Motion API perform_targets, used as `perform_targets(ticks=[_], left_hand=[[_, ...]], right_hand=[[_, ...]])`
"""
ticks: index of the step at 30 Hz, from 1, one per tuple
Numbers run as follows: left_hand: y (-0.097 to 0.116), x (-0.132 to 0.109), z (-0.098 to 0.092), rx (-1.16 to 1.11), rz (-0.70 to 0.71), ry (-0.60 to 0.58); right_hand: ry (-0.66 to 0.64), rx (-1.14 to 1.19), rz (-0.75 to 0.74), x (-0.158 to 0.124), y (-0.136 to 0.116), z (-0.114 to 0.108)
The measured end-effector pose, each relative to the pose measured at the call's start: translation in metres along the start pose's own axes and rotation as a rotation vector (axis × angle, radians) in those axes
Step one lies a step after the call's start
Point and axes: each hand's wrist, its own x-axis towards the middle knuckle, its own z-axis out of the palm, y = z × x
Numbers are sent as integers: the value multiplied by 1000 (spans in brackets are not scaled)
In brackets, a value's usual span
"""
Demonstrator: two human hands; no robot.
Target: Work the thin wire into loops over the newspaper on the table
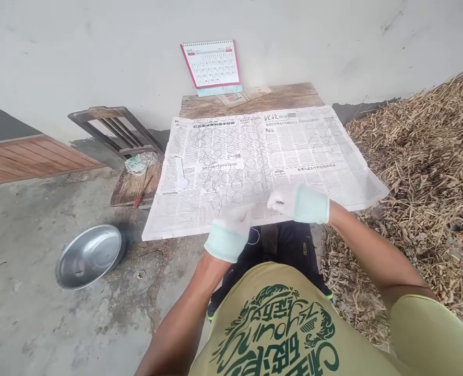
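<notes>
A coarse heap of dry stalks (423, 177) flanks the weathered wooden table (294, 96). Flat newspaper (168, 214) covers it, fine looping strands (235, 177) lying across. A smooth metal basin (92, 256) stands left. The knit-gloved left hand (236, 218) and right hand (283, 201) have bent fingers; grasp cannot be determined.

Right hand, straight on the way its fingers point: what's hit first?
Likely the left hand, just across a small gap. Depth is unclear, so the right hand might instead brush the newspaper first.

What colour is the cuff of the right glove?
The cuff is pale mint green; the head view shows it best.
</notes>
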Motion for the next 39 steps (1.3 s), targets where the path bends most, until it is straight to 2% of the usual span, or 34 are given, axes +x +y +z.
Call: perform_targets(ticks=[3,5,8,12,15,18,21,24,28,34,39], left_hand=[[2,0,-9,17,-120,75],[5,-1,-14,-16,-171,113],[14,-6,-14,-92,-182,116],[29,-10,-6,-178,-152,75],[39,-10,-4,-179,-160,5],[45,-7,-4,-230,-172,-54],[47,-7,0,-335,-200,-102],[46,-8,9,-428,-269,-110],[43,-10,18,-494,-310,-51],[41,-9,16,-477,-264,-64],[40,-7,15,-457,-300,-39]], right_hand=[[29,-31,-16,-4,10,-5],[128,-7,-13,-6,19,-6],[256,151,22,-8,25,4],[301,533,21,-7,14,35],[449,828,20,-3,6,60],[582,933,10,-1,6,75],[653,922,-1,-2,8,77],[654,900,26,-5,9,72],[622,896,68,-4,11,67],[564,1012,-2,2,15,74],[522,978,-10,6,13,81]])
